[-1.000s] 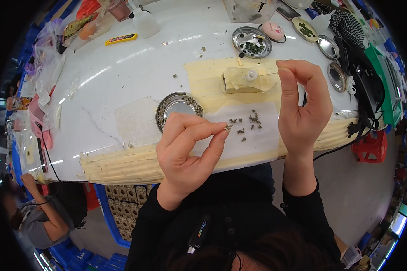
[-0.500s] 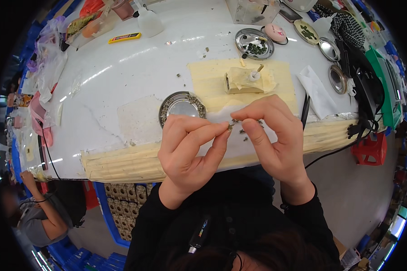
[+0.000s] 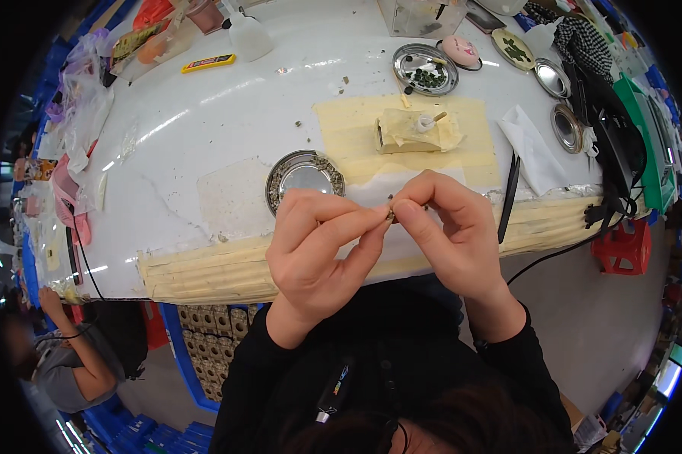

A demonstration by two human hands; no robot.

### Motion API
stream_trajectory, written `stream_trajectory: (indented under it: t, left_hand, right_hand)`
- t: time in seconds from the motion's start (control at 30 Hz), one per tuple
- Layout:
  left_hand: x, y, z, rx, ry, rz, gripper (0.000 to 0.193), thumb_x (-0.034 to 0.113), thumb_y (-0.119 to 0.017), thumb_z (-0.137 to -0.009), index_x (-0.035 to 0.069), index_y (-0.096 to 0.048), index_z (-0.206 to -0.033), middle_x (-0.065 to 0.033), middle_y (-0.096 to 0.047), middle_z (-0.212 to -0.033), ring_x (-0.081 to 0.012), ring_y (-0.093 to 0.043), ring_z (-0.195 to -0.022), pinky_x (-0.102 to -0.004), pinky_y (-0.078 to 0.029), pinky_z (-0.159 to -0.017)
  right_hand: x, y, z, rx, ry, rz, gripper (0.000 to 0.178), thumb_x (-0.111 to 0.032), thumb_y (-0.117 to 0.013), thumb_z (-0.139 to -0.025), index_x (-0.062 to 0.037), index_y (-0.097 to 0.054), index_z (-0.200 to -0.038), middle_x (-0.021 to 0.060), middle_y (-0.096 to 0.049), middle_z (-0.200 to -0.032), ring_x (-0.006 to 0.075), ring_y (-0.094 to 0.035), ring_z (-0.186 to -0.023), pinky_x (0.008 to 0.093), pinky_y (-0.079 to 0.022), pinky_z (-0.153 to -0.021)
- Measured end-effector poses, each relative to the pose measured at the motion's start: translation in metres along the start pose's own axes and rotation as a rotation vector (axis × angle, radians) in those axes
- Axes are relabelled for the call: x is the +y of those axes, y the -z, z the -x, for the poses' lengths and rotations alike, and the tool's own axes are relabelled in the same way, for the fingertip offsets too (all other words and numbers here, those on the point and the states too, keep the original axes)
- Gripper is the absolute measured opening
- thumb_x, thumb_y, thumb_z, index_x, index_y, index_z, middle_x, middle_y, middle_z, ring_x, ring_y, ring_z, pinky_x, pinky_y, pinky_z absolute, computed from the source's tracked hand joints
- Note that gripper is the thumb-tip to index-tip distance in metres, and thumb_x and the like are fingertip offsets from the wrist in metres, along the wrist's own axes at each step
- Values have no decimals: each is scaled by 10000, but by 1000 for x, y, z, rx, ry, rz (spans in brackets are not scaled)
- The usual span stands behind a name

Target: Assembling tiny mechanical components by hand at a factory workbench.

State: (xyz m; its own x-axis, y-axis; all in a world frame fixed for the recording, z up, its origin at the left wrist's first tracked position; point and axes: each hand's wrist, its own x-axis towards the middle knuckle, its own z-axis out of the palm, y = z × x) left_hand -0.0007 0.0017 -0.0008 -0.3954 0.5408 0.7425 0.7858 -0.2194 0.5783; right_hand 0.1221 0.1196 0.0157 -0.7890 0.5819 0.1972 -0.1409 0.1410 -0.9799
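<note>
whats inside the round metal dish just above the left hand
The round metal dish holds a ring of small dark bits along its inner rim, with a bare shiny middle. Its lower edge is covered by the left hand, so anything there cannot be seen.

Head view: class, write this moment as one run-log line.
left hand: pinches small part | right hand: pinches same part | both above table edge | round tray: beyond hands

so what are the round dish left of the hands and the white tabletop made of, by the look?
Round dish: looks like metal, probably steel; silvery, with a mirror-like centre and a raised rim. Tabletop: a hard, glossy white surface, maybe laminate or painted board; it shows bright glare streaks and scuffed patches. Its front edge is wrapped in beige tape.
</note>
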Motion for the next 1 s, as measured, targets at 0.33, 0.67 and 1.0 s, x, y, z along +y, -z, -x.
stream_trajectory:
  t: [0.33,0.67,1.0]
  left_hand:
    - [2,-4,0,19,-32,-106,281,-85,-764,-637,30,-715,-888,-45,-632,-803,-194,-551,-718,-292,-416,-630]
    - [-3,3,0,-26,-37,90,354,-60,-797,-599,54,-732,-928,-26,-636,-802,-196,-549,-693,-290,-429,-615]
    - [2,-1,1,-14,-81,-86,310,-87,-771,-629,46,-727,-904,-38,-641,-811,-178,-546,-721,-281,-411,-619]
  right_hand:
    - [5,-7,-4,157,547,565,100,10,-711,-789,-2,-630,-845,83,-605,-751,257,-565,-659,305,-448,-607]
    - [-5,-6,6,2,-153,-320,54,-10,-676,-849,4,-623,-845,84,-623,-776,182,-583,-662,284,-468,-610]
    - [2,-4,1,65,372,347,67,-42,-651,-891,3,-609,-864,73,-638,-803,145,-593,-709,271,-476,-670]
